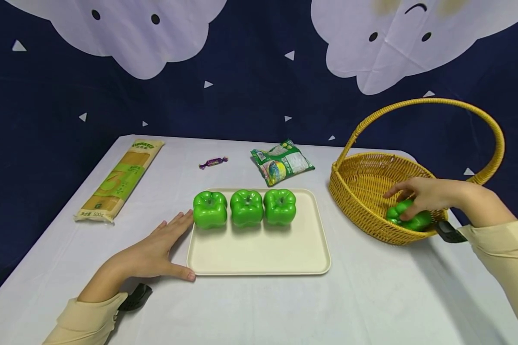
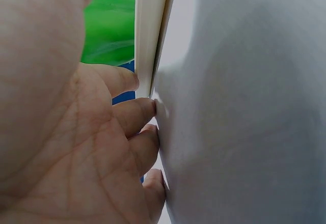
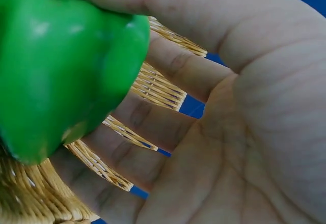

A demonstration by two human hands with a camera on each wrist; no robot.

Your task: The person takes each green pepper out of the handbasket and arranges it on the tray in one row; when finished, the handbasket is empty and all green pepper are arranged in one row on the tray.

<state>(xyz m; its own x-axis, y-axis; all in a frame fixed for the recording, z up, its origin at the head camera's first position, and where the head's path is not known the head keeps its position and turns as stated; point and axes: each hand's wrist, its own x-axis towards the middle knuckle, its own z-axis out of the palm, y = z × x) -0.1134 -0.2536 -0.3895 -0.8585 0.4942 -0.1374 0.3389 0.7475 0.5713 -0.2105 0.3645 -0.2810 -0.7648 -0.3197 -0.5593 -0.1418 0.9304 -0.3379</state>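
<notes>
Inside the wicker basket [image 1: 349,196], my right hand [image 1: 431,194] is at a green bell pepper [image 1: 422,221]. In the right wrist view the thumb lies against this pepper [image 3: 66,71] and the other fingers bend behind it; the fingertips are partly hidden. My left hand [image 1: 148,254] lies spread at the left side of the cream tray [image 1: 259,256], its thumb and fingertips at the rim. Three green bell peppers stand in a row along the tray's back: a left one [image 1: 210,211], a middle one [image 1: 247,209] and a right one [image 1: 279,208].
A pack of noodles [image 1: 121,179] lies at the table's left. Behind the tray are a purple wrapped candy [image 1: 213,163] and a green snack bag [image 1: 282,163]. The basket's tall handle [image 1: 436,101] arches above my right hand. A dark patterned cloth hangs behind the white table.
</notes>
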